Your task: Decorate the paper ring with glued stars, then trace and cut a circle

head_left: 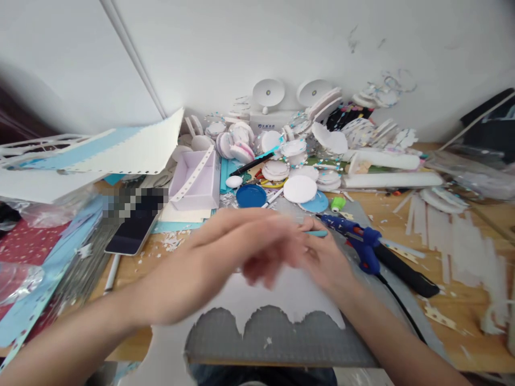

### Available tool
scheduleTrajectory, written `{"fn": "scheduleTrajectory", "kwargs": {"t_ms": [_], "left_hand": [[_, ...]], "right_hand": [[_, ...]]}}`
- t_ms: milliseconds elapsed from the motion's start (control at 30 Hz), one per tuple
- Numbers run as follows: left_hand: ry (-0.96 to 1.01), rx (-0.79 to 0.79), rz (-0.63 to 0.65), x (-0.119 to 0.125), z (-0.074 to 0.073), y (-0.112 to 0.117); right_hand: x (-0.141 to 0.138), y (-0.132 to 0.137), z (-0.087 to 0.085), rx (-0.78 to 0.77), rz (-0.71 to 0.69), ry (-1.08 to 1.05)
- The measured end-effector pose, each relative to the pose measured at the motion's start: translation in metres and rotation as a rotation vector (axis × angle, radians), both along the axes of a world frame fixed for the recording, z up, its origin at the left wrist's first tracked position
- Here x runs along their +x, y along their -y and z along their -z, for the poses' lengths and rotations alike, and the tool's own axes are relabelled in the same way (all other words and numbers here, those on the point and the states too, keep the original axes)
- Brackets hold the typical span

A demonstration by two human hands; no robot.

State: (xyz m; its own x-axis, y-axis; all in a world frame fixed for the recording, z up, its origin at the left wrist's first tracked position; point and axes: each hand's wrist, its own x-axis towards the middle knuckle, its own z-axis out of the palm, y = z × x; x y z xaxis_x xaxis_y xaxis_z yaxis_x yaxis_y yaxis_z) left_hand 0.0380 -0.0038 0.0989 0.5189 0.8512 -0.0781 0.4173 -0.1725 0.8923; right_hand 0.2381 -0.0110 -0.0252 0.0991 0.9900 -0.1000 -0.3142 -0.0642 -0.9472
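A white sheet (289,292) with rounded cut-outs along its near edge lies on the grey cutting mat (233,338). My left hand (249,244) is raised over this sheet, its fingers curled downward and smeared by motion. Just right of it, my right hand (325,257) is closed around a slim teal stick-like tool (317,233), whose tip is hidden. My two hands overlap in the view, and I cannot tell whether they touch. Right of my right hand lies a blue glue gun (364,241) with a black cable.
A pale lilac box (197,182) and a phone (134,228) sit to the left. Many white discs (300,188), a blue lid (251,197) and a green cap (338,203) lie farther back. White strips (458,241) cover the right side. A wall rises behind.
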Motion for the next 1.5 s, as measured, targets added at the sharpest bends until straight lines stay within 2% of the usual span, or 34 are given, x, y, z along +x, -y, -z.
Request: {"fn": "scheduleTrajectory", "kwargs": {"t_ms": [67, 133, 200, 267, 367, 433, 567, 700, 833, 933, 1033, 1133, 1233, 1367, 1500], "left_hand": [[0.081, -0.109, -0.074, -0.007, 0.012, 0.003], [-0.045, -0.135, -0.167, -0.013, 0.030, 0.009], [-0.140, -0.191, -0.161, -0.014, 0.050, 0.017], [-0.180, -0.174, -0.158, -0.009, 0.067, 0.023], [-0.169, -0.153, -0.152, 0.003, 0.081, 0.022], [-0.119, -0.186, -0.112, 0.007, 0.083, 0.016], [-0.071, -0.275, 0.065, 0.004, 0.077, 0.005], [-0.165, -0.163, 0.199, -0.005, 0.073, -0.004], [-0.244, -0.081, 0.266, -0.010, 0.069, -0.013], [-0.357, 0.038, 0.189, -0.012, 0.063, -0.014], [-0.429, 0.180, 0.033, -0.016, 0.059, -0.005], [-0.408, 0.249, -0.057, -0.018, 0.061, 0.010], [-0.419, 0.235, -0.051, -0.018, 0.069, 0.018], [-0.370, 0.233, -0.037, -0.022, 0.079, 0.018], [-0.351, 0.282, 0.001, -0.028, 0.083, 0.019]], "right_hand": [[-0.002, 0.000, -0.007, -0.043, 0.031, -0.076], [-0.004, 0.001, -0.013, -0.089, 0.036, -0.145], [-0.007, 0.001, -0.018, -0.116, 0.017, -0.187], [-0.009, 0.003, -0.022, -0.138, 0.004, -0.237], [-0.011, 0.007, -0.027, -0.151, 0.023, -0.294], [-0.010, 0.011, -0.031, -0.136, 0.038, -0.292], [-0.004, 0.022, -0.036, -0.050, 0.060, -0.201], [0.000, 0.032, -0.033, 0.077, 0.137, -0.058], [-0.001, 0.042, -0.030, 0.320, 0.205, 0.244], [-0.003, 0.049, -0.035, 0.623, 0.254, 0.601], [-0.006, 0.052, -0.041, 0.940, 0.197, 0.974], [-0.011, 0.051, -0.043, 1.148, 0.178, 1.150], [-0.018, 0.049, -0.042, 1.213, 0.181, 1.197], [-0.020, 0.049, -0.040, 1.158, 0.163, 1.196], [-0.015, 0.051, -0.036, 1.145, 0.175, 1.178]]}}
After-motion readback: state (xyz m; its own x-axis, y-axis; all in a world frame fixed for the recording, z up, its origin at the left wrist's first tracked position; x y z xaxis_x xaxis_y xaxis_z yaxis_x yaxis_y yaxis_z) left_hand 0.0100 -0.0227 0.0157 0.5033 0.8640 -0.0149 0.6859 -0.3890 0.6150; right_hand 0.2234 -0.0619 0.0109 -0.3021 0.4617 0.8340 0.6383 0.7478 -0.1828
